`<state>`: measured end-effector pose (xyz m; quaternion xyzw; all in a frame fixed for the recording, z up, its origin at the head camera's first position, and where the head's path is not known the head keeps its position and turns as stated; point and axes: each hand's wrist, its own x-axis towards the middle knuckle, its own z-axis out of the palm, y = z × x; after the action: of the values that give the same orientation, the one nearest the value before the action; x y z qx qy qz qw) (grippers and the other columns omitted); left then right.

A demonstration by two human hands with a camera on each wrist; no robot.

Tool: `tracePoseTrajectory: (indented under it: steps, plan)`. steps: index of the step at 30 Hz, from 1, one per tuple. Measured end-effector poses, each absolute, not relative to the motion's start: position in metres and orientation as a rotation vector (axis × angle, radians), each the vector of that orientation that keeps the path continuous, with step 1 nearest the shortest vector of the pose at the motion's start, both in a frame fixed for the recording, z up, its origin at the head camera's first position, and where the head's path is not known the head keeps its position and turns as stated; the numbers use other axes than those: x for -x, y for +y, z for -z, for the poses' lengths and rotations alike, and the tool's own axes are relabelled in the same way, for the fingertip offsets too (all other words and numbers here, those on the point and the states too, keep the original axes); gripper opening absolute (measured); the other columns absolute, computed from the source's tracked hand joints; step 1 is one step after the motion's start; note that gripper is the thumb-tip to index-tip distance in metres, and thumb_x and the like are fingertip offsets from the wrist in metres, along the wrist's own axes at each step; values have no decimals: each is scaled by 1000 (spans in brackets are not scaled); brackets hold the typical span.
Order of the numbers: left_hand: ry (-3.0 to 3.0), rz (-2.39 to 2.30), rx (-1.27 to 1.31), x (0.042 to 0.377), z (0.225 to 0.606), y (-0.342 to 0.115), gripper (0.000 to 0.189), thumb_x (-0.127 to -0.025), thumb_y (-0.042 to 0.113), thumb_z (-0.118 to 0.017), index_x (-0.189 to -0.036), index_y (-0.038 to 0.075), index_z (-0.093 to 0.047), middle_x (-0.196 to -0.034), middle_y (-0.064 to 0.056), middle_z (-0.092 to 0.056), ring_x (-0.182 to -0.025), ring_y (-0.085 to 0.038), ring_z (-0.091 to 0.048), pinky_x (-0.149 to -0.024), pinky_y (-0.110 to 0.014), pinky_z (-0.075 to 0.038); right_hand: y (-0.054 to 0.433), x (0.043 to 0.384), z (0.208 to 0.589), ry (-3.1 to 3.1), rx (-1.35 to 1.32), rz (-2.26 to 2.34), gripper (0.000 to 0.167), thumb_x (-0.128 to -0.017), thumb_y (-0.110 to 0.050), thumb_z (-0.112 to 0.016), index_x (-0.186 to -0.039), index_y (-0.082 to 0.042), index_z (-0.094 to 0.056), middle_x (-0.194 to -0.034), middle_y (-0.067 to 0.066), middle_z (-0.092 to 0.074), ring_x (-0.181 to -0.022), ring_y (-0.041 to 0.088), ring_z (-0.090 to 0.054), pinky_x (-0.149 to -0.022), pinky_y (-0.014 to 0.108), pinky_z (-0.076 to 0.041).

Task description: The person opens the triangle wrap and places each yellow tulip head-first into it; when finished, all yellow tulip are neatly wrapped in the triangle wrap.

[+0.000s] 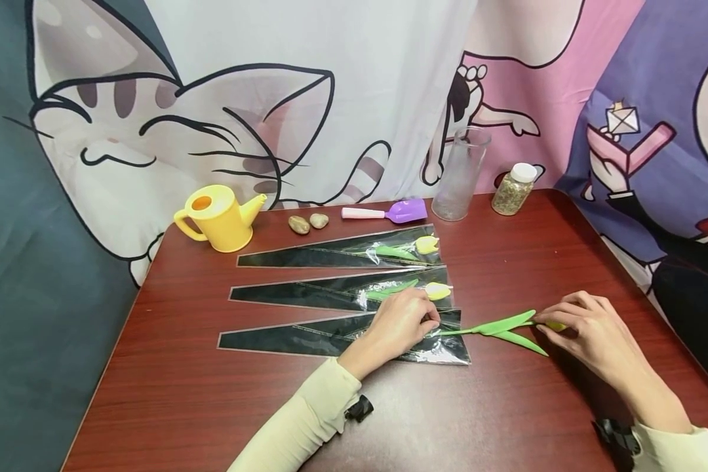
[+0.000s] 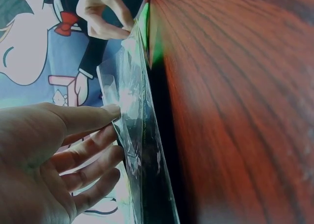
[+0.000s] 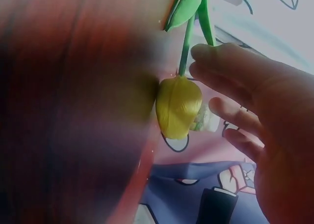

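Note:
My left hand [image 1: 402, 320] pinches the clear upper film of the nearest flower sleeve [image 1: 307, 337], a tapered sleeve with a black back. In the left wrist view, its thumb and forefinger meet at the film's edge [image 2: 117, 117]. A yellow artificial tulip [image 3: 178, 106] lies to the right, its green stem end within the sleeve's wide mouth. My right hand [image 1: 592, 331] holds this tulip by the stem just below the bloom, which the fingers mostly cover in the head view. Two more sleeves, a middle one [image 1: 307, 294] and a far one [image 1: 307, 254], each contain a yellow tulip.
Along the back of the reddish wooden table [image 1: 171, 393] stand a yellow watering can [image 1: 227, 226], two stones [image 1: 299, 225], a purple toy shovel [image 1: 406, 211], a clear glass vase [image 1: 457, 180] and a white-capped jar [image 1: 512, 191]. A cartoon-print curtain [image 1: 389, 78] hangs right behind.

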<state>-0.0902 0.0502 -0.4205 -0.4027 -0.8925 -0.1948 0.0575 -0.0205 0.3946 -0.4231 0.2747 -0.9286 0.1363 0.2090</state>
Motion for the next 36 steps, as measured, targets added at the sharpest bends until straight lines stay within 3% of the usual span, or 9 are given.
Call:
tracePoseTrajectory:
  steps: [3, 6, 11, 19, 31, 33, 36]
  plan:
    - [-2706, 592, 1223, 89, 422, 51, 5, -88, 31, -74, -85, 28, -77, -87, 15, -63, -92, -7, -59, -73, -24, -50, 394, 22, 426, -2556, -802, -361, 37, -94, -51, -56, -87, -21, -76, -86, -10, -69, -89, 19, -53, -73, 40, -30]
    - [-2704, 582, 1228, 89, 422, 51, 5, -88, 31, -74, -85, 28, -77, -87, 15, -63, -93, -7, -59, -74, -24, -50, 392, 23, 428, -2531, -830, -344, 50, -99, -57, -43, -84, -21, -75, -83, -10, -69, -87, 20, -53, -75, 43, -31]
    - [-2693, 579, 1242, 88, 422, 53, 5, -88, 31, -74, -85, 27, -77, -86, 15, -62, -91, -7, -59, -73, -23, -49, 390, 25, 428, -2515, -850, -321, 56, -99, -59, -39, -80, -19, -73, -79, -8, -68, -83, 21, -52, -76, 44, -32]
    - [-2698, 589, 1240, 87, 422, 53, 5, -88, 31, -74, -85, 27, -77, -85, 15, -61, -90, -6, -59, -72, -22, -49, 386, 28, 430, -2512, -899, -309, 62, -101, -57, -33, -76, -16, -73, -75, -9, -65, -78, 15, -50, -70, 33, -32]
    - [-2691, 577, 1222, 89, 420, 54, 5, -88, 30, -74, -85, 28, -77, -84, 15, -60, -85, -6, -58, -71, -21, -48, 370, 33, 424, -2508, -952, -396, 49, -101, -50, -42, -78, -19, -73, -78, -13, -64, -80, 13, -51, -74, 33, -34]
    - [-2680, 577, 1222, 89, 420, 55, 5, -88, 29, -74, -84, 28, -77, -84, 14, -60, -86, -6, -58, -71, -22, -48, 361, 36, 423, -2517, -975, -421, 39, -99, -45, -50, -80, -19, -72, -79, -13, -64, -81, 13, -50, -74, 33, -34]
    - [-2674, 592, 1225, 88, 419, 57, 5, -88, 29, -74, -84, 29, -77, -84, 14, -60, -87, -7, -59, -73, -23, -49, 347, 39, 423, -2511, -1030, -465, 10, -86, -27, -67, -81, -19, -72, -80, -13, -64, -80, 13, -50, -74, 33, -33]
